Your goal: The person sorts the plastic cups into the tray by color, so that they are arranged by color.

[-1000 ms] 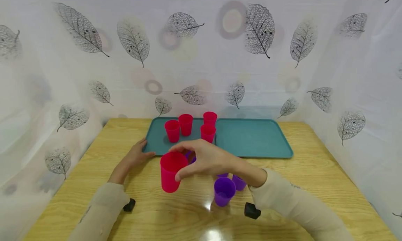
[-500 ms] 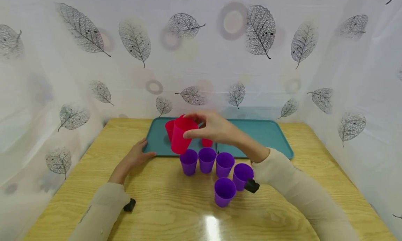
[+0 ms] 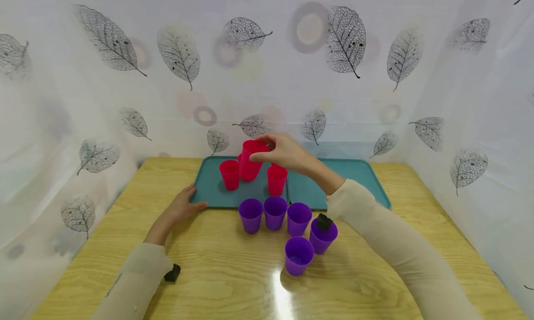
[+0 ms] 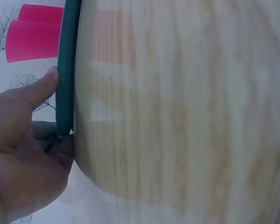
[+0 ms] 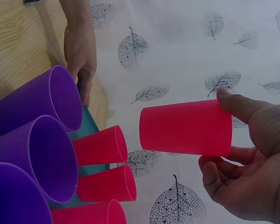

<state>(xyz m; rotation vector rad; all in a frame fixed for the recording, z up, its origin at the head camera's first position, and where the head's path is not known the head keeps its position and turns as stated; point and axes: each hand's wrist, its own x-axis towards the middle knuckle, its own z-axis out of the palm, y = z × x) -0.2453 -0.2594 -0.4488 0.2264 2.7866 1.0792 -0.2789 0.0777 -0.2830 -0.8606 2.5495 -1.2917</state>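
My right hand point(image 3: 285, 152) holds a red plastic cup point(image 3: 250, 166) by its rim, thumb on the near side, above the left teal tray point(image 3: 209, 188). In the right wrist view the raised cup point(image 5: 184, 128) is apart from the standing ones. Red cups point(image 3: 230, 175) stand upright on that tray; the held cup overlaps one behind it, and another red cup point(image 3: 277, 181) stands at its right side. My left hand point(image 3: 181, 206) grips the tray's front left corner, its thumb along the tray edge point(image 4: 65, 93) in the left wrist view and its fingers bent at the corner.
Several purple cups point(image 3: 251, 216) stand on the wooden table point(image 3: 208, 273) in front of the trays, curving toward the right. A second teal tray point(image 3: 354, 178) adjoins the first on the right. A leaf-patterned curtain point(image 3: 267, 88) hangs behind and at both sides.
My right hand has carried the red cup from over the table, past the purple cups, up and away to above the left tray. My left hand has stayed at the tray corner.
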